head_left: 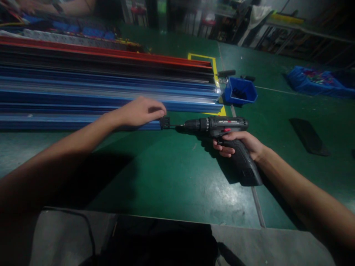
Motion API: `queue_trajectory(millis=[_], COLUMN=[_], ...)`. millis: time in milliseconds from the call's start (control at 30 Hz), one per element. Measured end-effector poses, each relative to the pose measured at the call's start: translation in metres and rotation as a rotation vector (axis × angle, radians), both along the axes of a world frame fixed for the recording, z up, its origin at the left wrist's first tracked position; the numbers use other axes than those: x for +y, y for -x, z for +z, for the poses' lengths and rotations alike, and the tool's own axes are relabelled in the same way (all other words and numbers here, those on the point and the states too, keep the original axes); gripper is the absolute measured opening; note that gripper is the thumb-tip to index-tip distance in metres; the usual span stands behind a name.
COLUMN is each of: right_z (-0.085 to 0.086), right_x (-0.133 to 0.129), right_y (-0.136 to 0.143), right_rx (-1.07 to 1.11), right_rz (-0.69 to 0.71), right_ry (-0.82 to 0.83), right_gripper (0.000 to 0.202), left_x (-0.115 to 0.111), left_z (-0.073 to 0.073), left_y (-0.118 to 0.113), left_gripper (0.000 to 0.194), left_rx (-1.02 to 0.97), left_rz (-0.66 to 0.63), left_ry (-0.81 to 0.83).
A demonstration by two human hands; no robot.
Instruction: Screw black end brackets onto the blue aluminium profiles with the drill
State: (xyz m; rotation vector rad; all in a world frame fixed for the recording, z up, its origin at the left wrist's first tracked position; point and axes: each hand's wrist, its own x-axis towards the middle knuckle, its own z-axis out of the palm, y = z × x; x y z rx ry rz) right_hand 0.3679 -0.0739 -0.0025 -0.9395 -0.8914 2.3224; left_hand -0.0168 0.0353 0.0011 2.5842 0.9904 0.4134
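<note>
My right hand (240, 144) is wrapped round the grip of a black cordless drill (227, 123), which lies level with its bit (173, 126) pointing left. The bit's tip meets a small black end cap (165, 123) at the end of a blue metal profile (151, 126). My left hand (145, 111) rests over that profile's end, its thumb and fingers curled down at the profile and the cap. The undersides of the left fingers are hidden, so their exact hold is partly out of sight.
Several blue, black and red profiles (111, 81) lie side by side behind. A blue bin (241, 90) with dark small parts stands past their ends. Farther right are a dark flat pad (309, 136) and blue trays (310, 81). Another person's arm (73, 7) shows at the top left.
</note>
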Motion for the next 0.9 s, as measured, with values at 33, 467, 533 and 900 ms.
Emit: queue_trajectory(millis=[33, 467, 533, 900], right_z=[0.0003, 0.0016, 0.0013, -0.0006], right_x=[-0.0001, -0.0007, -0.0009, 0.0003], right_y=[0.0, 0.0005, 0.0007, -0.0007], right_rx=[-0.005, -0.023, -0.028, 0.017], right_rz=[0.0, -0.006, -0.009, -0.003], right_ry=[0.002, -0.001, 0.002, 0.009], right_gripper=[0.019, 0.021, 0.02, 0.022], left_x=[-0.0002, -0.0014, -0.0011, 0.0003], left_z=[0.0006, 0.003, 0.0021, -0.0008], left_y=[-0.0001, -0.0013, -0.0013, 0.0005], left_gripper=[0.046, 0.048, 0.047, 0.044], left_rx=[0.01, 0.028, 0.013, -0.026], left_rz=[0.001, 0.001, -0.001, -0.005], left_ry=[0.002, 0.006, 0.002, -0.004])
